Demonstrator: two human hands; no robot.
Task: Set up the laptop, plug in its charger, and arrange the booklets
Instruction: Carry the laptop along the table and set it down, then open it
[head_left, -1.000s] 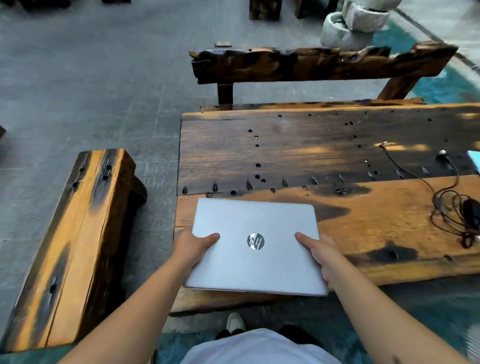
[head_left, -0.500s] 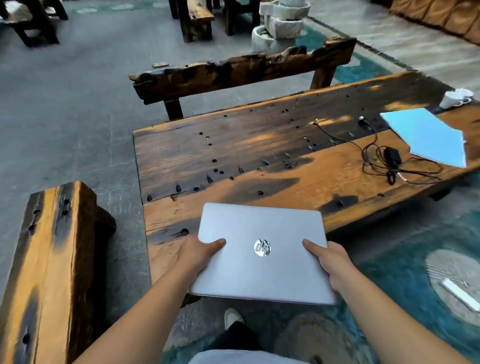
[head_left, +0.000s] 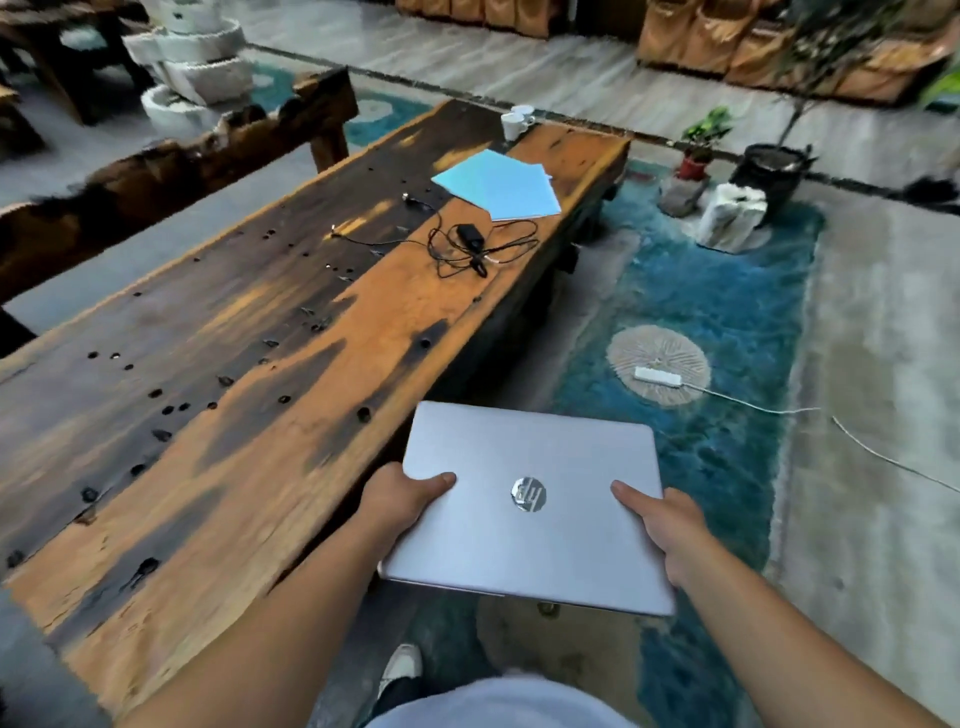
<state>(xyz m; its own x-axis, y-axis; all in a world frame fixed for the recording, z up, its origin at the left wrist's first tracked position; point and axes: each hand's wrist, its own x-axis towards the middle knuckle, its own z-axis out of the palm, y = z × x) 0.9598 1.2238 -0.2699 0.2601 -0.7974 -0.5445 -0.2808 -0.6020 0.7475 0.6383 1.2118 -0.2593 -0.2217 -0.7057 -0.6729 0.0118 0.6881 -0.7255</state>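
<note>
Closed silver laptop (head_left: 530, 506) now lifted clear of the scorched wooden counter (head_left: 270, 364), carried past its edge; left hand (head_left: 400, 496) and right hand (head_left: 660, 519) gripping its sides. Probably heading toward black charger (head_left: 470, 236) and blue booklets (head_left: 501, 184).

Both bare forearms reach forward. The left hand (head_left: 402, 496) grips the closed laptop's (head_left: 530, 540) left edge, thumb on top. The right hand (head_left: 662, 525) grips its right edge likewise.

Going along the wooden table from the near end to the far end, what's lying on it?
Bare wooden table → black charger in its tangled cable → light blue booklets → white cups at the far end.
</note>
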